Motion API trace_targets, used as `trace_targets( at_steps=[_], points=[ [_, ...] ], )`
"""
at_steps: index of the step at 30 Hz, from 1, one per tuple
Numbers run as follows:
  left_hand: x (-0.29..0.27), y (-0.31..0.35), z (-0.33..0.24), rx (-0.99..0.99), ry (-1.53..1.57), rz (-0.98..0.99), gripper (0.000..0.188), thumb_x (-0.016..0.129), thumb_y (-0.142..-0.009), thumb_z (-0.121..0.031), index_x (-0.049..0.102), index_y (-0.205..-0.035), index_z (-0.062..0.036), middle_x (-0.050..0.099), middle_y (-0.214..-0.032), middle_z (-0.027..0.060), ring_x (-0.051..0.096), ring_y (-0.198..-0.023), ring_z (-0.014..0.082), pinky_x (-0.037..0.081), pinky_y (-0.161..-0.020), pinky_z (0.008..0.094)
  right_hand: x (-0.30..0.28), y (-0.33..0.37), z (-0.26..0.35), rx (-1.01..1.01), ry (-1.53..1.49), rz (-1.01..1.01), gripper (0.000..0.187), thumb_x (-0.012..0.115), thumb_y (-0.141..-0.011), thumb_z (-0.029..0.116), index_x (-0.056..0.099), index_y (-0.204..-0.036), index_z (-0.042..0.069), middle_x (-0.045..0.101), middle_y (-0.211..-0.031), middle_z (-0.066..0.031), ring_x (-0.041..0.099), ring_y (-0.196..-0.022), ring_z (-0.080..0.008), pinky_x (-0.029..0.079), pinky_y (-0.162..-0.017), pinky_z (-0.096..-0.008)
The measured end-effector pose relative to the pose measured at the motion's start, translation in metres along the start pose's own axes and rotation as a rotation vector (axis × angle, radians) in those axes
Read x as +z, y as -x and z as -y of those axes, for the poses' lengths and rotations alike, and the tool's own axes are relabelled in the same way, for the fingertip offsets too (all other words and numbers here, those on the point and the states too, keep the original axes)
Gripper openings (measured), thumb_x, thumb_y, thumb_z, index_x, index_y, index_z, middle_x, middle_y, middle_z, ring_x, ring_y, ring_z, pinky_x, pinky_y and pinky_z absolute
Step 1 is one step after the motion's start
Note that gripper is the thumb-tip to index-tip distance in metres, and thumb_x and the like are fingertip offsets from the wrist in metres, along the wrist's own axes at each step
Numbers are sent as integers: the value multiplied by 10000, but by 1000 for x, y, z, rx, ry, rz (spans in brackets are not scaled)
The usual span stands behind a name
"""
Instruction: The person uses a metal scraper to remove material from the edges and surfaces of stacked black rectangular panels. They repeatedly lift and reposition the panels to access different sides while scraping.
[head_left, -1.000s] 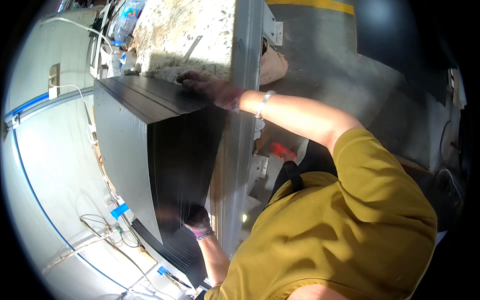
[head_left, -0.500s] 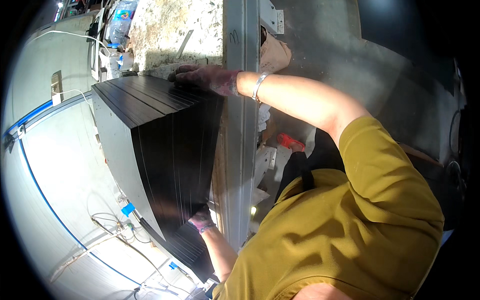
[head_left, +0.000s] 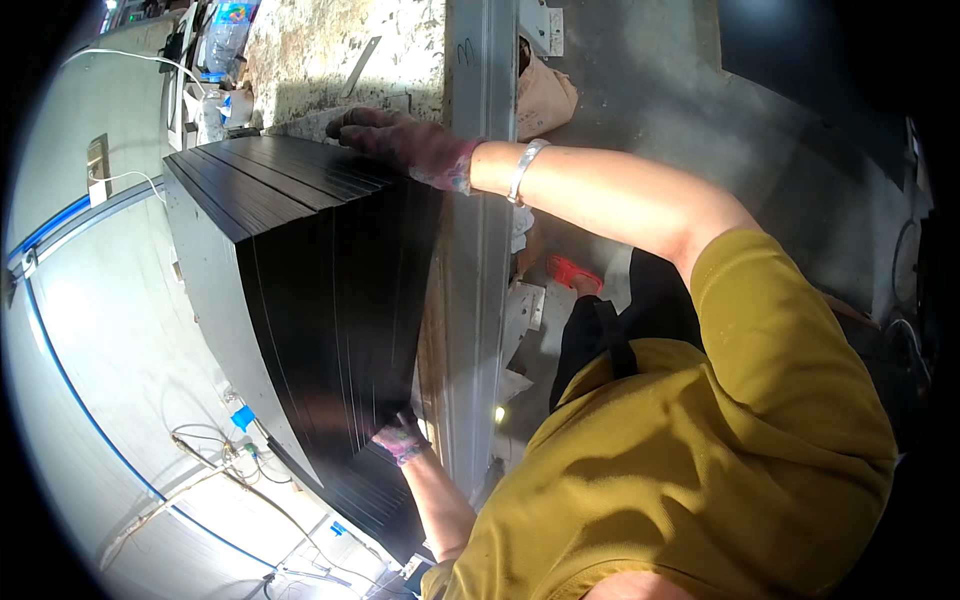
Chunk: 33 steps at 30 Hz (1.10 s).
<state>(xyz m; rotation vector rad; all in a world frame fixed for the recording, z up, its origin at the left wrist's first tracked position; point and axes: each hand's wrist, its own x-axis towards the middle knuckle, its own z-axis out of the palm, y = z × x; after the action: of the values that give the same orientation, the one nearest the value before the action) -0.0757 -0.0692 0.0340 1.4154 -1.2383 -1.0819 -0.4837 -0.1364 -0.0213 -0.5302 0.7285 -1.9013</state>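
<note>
"Bottle (head_left: 226, 45), clear plastic, upper left of the frame. What do we enter next?"

"Speckled benchtop (head_left: 290, 60), upper left. Then stack of dark panels (head_left: 335, 310), one lot, left of centre, black edges facing us, outer face grey."

"And the hands?"

"Left hand (head_left: 402, 438), gloved, below centre, at the stack's lower right edge; fingers in shadow, so we cannot tell whether they grip. Right hand (head_left: 410, 148), gloved, above centre, laid over the stack's upper right corner; fingers stretched and close together, clasping nothing we can see."

"Rightward of those?"

"Grey metal beam (head_left: 482, 260), running beside the stack."

"Step in hand?"

"Steadying or squaring the stack, we judge. The next move calls for even pressure from both hands, lest a panel slide out of line."
</note>
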Motion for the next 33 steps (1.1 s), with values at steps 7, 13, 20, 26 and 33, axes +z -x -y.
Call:
trace_targets(
  at_steps=[7,13,20,26,33],
  points=[
    [-71,2,24,-25,-491,257,395,591,-867,-280,550,-1176,-38,609,-1094,61,581,-957,181,470,-816,282,-48,79,45,79,652,18,401,525,-908,179,479,-1294,81,544,-1233,-116,533,-1120,-242,428,-950,-343],
    [-35,22,-8,-163,-963,209,383,675,-816,-109,536,-1160,-16,588,-962,37,554,-827,136,467,-794,274,-57,118,11,-452,1201,37,413,587,-853,284,496,-1194,68,596,-965,-146,611,-792,-315,509,-655,-385],
    [-64,-18,12,-444,-480,285,158,488,-904,-93,540,-1041,-35,550,-767,25,488,-569,87,369,-482,174,-45,88,48,-430,1525,318,333,611,-827,334,506,-912,30,587,-756,-113,630,-731,-310,511,-612,-387],
    [-40,-2,13,-362,-446,188,136,483,-889,-180,514,-869,-50,454,-646,-8,408,-477,86,315,-428,173,-45,88,45,-554,1660,303,258,607,-811,263,495,-860,35,585,-694,-95,623,-605,-283,485,-472,-370],
    [-81,-29,17,-708,-175,343,246,511,-896,-204,538,-1044,-8,558,-778,54,488,-567,97,362,-473,202,-34,90,52,-316,1747,341,251,573,-830,273,520,-906,40,586,-687,-99,622,-620,-288,480,-474,-375]
  ],
)
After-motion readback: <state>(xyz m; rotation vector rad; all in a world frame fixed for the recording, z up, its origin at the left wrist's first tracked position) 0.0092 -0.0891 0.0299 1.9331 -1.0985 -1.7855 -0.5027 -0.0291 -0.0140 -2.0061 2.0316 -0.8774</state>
